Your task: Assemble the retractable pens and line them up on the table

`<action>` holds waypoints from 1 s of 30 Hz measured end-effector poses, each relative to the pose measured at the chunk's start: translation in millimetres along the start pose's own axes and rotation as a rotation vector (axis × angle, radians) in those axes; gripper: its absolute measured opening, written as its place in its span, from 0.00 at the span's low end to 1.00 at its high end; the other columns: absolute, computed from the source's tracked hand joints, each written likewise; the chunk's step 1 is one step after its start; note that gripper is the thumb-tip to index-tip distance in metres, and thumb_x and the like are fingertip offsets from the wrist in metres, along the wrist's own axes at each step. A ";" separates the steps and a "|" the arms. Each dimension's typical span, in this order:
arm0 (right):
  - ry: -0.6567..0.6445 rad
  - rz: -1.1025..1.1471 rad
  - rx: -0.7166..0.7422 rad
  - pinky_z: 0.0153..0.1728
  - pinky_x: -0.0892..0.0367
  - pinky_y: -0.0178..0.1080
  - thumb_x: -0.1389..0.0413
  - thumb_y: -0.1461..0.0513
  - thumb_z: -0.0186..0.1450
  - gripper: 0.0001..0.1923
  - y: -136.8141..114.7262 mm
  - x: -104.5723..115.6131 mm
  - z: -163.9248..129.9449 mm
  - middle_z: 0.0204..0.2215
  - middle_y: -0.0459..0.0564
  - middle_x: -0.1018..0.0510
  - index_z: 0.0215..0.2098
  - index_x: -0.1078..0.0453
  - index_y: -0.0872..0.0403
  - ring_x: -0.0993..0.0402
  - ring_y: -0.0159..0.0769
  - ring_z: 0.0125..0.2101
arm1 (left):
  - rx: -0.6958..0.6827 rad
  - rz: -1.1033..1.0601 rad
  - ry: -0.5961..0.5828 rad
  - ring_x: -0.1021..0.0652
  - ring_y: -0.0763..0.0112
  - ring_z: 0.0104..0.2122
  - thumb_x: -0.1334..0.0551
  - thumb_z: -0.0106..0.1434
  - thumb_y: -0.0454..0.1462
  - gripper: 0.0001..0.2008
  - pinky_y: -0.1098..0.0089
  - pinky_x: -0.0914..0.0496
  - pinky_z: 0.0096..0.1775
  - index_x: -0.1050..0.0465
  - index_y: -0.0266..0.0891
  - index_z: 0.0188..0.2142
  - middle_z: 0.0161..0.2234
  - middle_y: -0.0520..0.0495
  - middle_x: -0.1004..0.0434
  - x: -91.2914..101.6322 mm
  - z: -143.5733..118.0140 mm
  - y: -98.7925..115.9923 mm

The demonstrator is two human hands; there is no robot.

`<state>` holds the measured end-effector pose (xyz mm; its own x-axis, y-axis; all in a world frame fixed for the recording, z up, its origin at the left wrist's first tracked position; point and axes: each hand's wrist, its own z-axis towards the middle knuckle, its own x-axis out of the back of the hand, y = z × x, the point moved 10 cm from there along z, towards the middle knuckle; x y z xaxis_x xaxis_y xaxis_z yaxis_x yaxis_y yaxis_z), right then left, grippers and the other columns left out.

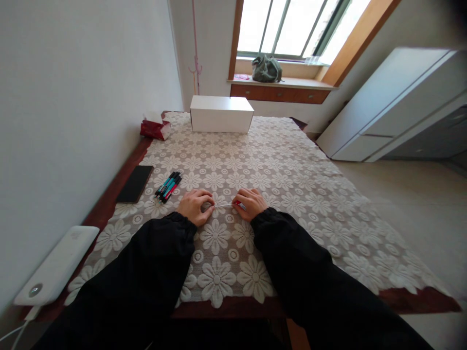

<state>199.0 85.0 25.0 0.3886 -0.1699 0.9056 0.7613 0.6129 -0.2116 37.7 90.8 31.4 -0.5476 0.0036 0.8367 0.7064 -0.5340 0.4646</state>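
A thin white stick, possibly a pen refill, runs between my two hands just above the lace tablecloth. My left hand pinches its left end between thumb and fingertips. On the other side, my right hand closes round the right end, where a small red part shows between the fingers. How far the stick reaches inside the right hand is hidden. To the left of my left hand lies a bundle of pens, teal, black and red, side by side.
A black phone lies left of the pens. Nearer, a white power bank with a cable sits at the table's left edge. Farther back are a red tissue pack and a white box. A wall borders the left side.
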 end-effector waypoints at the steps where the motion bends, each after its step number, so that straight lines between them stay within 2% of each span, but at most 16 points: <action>1: 0.000 0.003 -0.003 0.41 0.43 0.42 0.43 0.61 0.68 0.05 0.3 -0.5 -0.1 0.35 0.49 0.24 0.34 0.26 0.51 0.29 0.39 0.39 | -0.002 0.006 -0.003 0.24 0.56 0.50 0.34 0.60 0.40 0.04 0.53 0.32 0.55 0.20 0.44 0.35 0.48 0.47 0.20 -0.3 -0.2 0.2; 10: -0.009 -0.019 -0.034 0.41 0.42 0.43 0.44 0.65 0.61 0.02 3.5 -1.1 -0.4 0.34 0.50 0.24 0.31 0.30 0.52 0.29 0.40 0.39 | 0.014 0.013 0.008 0.24 0.56 0.50 0.35 0.59 0.36 0.02 0.53 0.31 0.54 0.22 0.43 0.31 0.47 0.47 0.20 0.3 -0.1 -2.2; 15: 0.012 0.006 -0.071 0.41 0.42 0.43 0.44 0.61 0.63 0.02 5.3 1.6 -0.2 0.34 0.49 0.24 0.34 0.29 0.52 0.28 0.40 0.39 | 0.014 0.022 0.008 0.24 0.56 0.50 0.35 0.58 0.35 0.02 0.53 0.31 0.54 0.22 0.43 0.31 0.48 0.47 0.20 0.5 -1.1 -2.1; 19: -0.025 0.027 -0.037 0.42 0.42 0.43 0.44 0.61 0.64 0.03 0.9 -0.6 0.2 0.35 0.49 0.23 0.34 0.29 0.51 0.28 0.40 0.39 | 0.017 0.027 0.014 0.24 0.56 0.50 0.35 0.59 0.36 0.02 0.53 0.31 0.54 0.22 0.43 0.31 0.48 0.46 0.21 1.5 -1.5 -2.0; 22: -0.001 0.038 -0.048 0.43 0.42 0.43 0.45 0.60 0.66 0.04 1.6 3.4 0.0 0.35 0.49 0.22 0.38 0.29 0.52 0.28 0.41 0.40 | -0.004 0.008 0.011 0.25 0.55 0.51 0.34 0.61 0.39 0.04 0.53 0.32 0.55 0.21 0.44 0.35 0.49 0.46 0.22 1.8 -1.3 1.7; 25: 0.060 0.030 -0.126 0.43 0.41 0.43 0.50 0.62 0.70 0.07 9.3 9.3 -0.8 0.35 0.51 0.22 0.42 0.31 0.53 0.28 0.41 0.38 | -0.053 -0.002 -0.004 0.26 0.54 0.53 0.33 0.61 0.42 0.08 0.52 0.33 0.56 0.20 0.45 0.39 0.52 0.45 0.23 -0.6 -1.3 7.5; 27: 0.068 0.010 -0.139 0.43 0.41 0.43 0.52 0.62 0.71 0.07 10.7 8.4 -0.6 0.34 0.51 0.22 0.41 0.31 0.53 0.28 0.40 0.37 | -0.077 0.006 -0.015 0.26 0.54 0.53 0.33 0.62 0.42 0.07 0.51 0.33 0.56 0.20 0.45 0.38 0.53 0.46 0.23 -3.5 -1.4 9.3; 30: 0.048 -0.030 -0.071 0.43 0.42 0.42 0.48 0.60 0.72 0.06 4.6 2.8 1.3 0.33 0.50 0.21 0.38 0.31 0.53 0.28 0.40 0.37 | -0.099 0.006 -0.016 0.27 0.56 0.53 0.34 0.63 0.41 0.04 0.52 0.33 0.57 0.20 0.45 0.35 0.52 0.47 0.22 -7.0 -1.4 9.6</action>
<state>202.9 88.3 27.1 0.3879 -0.2256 0.8937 0.8074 0.5509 -0.2114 47.6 84.4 29.6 -0.5353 0.0134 0.8445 0.6614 -0.6151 0.4291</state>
